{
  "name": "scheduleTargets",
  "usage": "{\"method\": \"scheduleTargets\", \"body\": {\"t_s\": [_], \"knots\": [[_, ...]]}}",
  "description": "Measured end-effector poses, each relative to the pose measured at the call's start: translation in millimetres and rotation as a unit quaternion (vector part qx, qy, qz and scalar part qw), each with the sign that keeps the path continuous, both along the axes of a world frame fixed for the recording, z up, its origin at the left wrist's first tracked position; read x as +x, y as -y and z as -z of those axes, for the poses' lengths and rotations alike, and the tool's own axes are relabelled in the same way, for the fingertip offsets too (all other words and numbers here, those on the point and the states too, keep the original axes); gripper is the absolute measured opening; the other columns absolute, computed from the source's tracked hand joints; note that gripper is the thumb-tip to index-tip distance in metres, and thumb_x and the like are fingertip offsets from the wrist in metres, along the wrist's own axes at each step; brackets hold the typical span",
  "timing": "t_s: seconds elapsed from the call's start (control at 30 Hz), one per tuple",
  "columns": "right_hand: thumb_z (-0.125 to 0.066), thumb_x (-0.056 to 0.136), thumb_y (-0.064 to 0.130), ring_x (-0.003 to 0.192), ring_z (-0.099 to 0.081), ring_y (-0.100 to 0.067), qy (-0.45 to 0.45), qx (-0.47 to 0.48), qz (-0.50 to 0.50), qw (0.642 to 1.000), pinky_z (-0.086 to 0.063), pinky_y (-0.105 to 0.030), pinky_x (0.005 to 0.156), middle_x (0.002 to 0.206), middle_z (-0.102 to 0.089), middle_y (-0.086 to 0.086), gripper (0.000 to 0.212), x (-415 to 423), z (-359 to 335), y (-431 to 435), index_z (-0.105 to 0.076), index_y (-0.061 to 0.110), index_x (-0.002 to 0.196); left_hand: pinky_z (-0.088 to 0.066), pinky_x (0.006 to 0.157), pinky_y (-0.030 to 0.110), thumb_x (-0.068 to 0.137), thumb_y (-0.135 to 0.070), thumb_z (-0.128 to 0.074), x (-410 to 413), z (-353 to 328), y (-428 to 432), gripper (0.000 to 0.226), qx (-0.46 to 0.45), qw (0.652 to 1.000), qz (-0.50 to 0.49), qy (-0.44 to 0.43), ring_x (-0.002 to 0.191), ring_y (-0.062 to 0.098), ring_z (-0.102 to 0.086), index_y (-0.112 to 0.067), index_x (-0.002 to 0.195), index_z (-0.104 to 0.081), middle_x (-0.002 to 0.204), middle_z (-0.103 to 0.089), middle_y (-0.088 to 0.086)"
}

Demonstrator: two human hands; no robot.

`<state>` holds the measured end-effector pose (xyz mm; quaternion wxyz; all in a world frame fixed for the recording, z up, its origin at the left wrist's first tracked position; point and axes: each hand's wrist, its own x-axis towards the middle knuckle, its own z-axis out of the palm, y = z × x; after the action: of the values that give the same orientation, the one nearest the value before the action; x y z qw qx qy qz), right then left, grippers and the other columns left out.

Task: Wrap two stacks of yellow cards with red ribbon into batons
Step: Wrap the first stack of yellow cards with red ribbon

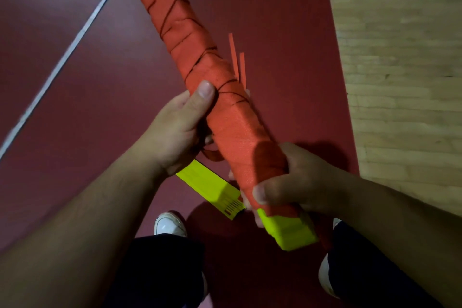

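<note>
- Centrally, held slanting from near right to far left: red-ribboned baton (200, 57).
- Gripped at mid-length by the left hand (180, 130), thumb flat on the wrap, fingers curled behind.
- Clasped close to the near end by the right hand (295, 182), thumb across the ribbon.
- Left bare just near of the right hand: yellow cards (287, 235) at the baton's tip.
- Sticking out right of the baton, just beyond the left thumb: two loose ribbon ends (237, 62).
- Lower, between the hands and under the baton: second yellow stack (212, 190), unwrapped, over the red floor (75, 82).
</note>
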<state>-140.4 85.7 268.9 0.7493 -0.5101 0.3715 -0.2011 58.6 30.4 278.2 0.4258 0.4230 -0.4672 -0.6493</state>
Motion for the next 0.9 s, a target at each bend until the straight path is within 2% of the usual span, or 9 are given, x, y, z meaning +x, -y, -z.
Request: {"method": "scheduleTargets", "body": {"t_s": [0.17,0.23,0.3,0.37,0.43,0.57,0.73,0.8,0.9], "knots": [[-0.082,0.068,0.045,0.069,-0.07,-0.014,-0.183,-0.092,-0.096,0.974,-0.057,-0.032,0.068,0.085,-0.076,-0.006,0.046,-8,-12,17,-0.07,0.011,0.096,-0.049,0.077,0.044,0.084,-0.048,-0.064,-2,-1,-2,0.067,0.025,0.998,-0.043,0.042,0.084,0.035,-0.058,0.012,0.114,-0.059,0.094,-0.062,0.024],[-0.074,0.068,0.067,0.078,-0.073,-0.016,-0.278,-0.153,-0.136,0.939,-0.059,-0.039,0.078,0.089,-0.076,0.001,0.058,-17,-15,27,-0.072,0.018,0.098,-0.049,0.067,0.042,0.086,-0.045,-0.065,0,1,1,0.055,0.01,0.995,-0.041,0.095,0.074,0.032,-0.059,0.008,0.102,-0.062,0.085,-0.064,0.024],[-0.067,0.068,0.074,0.093,-0.071,-0.019,-0.341,-0.196,-0.083,0.916,-0.056,-0.042,0.088,0.098,-0.075,-0.002,0.064,-25,-12,35,-0.073,0.02,0.103,-0.048,0.064,0.048,0.084,-0.046,-0.073,4,7,2,0.056,0.003,0.989,-0.03,0.142,0.072,0.032,-0.059,0.008,0.092,-0.062,0.083,-0.065,0.029],[-0.07,0.082,0.052,0.096,-0.069,-0.015,-0.37,-0.226,0.028,0.901,-0.053,-0.031,0.088,0.097,-0.074,0.001,0.039,-29,-4,40,-0.073,0.02,0.104,-0.052,0.057,0.034,0.087,-0.036,-0.074,5,14,2,0.036,0.003,0.985,-0.032,0.17,0.064,0.021,-0.064,-0.001,0.082,-0.065,0.073,-0.07,0.017],[-0.066,0.09,0.041,0.092,-0.067,-0.015,-0.369,-0.229,0.124,0.892,-0.05,-0.03,0.083,0.094,-0.073,0.001,0.027,-26,0,47,-0.074,0.018,0.1,-0.045,0.05,0.02,0.089,-0.027,-0.071,1,18,-1,0.022,-0.001,0.978,-0.026,0.205,0.051,0.009,-0.058,-0.012,0.075,-0.064,0.061,-0.066,0.001],[-0.048,0.079,0.067,0.083,-0.067,-0.033,-0.326,-0.202,0.235,0.893,-0.053,-0.048,0.082,0.086,-0.072,-0.017,0.067,-20,-1,57,-0.072,0.005,0.086,-0.049,0.062,0.036,0.075,-0.043,-0.083,-15,28,-12,0.042,0.003,0.973,0.03,0.227,0.068,0.022,-0.062,-0.004,0.085,-0.069,0.077,-0.071,0.022],[-0.06,0.044,0.095,0.074,-0.066,-0.029,-0.222,-0.06,0.336,0.914,-0.052,-0.044,0.077,0.076,-0.07,-0.006,0.093,-16,-1,65,-0.071,0.01,0.08,-0.057,0.065,0.042,0.067,-0.063,-0.074,-46,42,-42,0.045,-0.069,0.925,0.102,0.359,0.068,0.017,-0.07,-0.021,0.082,-0.069,0.072,-0.073,-0.003],[-0.073,0.036,0.088,0.085,-0.072,-0.027,-0.169,0.002,0.396,0.903,-0.057,-0.047,0.086,0.091,-0.076,-0.006,0.099,-19,5,63,-0.073,0.01,0.097,-0.05,0.057,0.036,0.066,-0.07,-0.066,-57,45,-50,0.047,-0.137,0.878,0.108,0.445,0.057,0.008,-0.06,-0.024,0.075,-0.061,0.061,-0.063,-0.01],[-0.086,0.04,0.059,0.076,-0.073,-0.024,-0.141,0.016,0.442,0.885,-0.061,-0.042,0.075,0.085,-0.076,-0.005,0.074,-23,8,59,-0.074,0.01,0.095,-0.042,0.057,0.034,0.076,-0.061,-0.069,-61,39,-50,0.041,-0.132,0.913,0.196,0.333,0.059,0.003,-0.046,-0.022,0.074,-0.056,0.06,-0.049,-0.008]]}}
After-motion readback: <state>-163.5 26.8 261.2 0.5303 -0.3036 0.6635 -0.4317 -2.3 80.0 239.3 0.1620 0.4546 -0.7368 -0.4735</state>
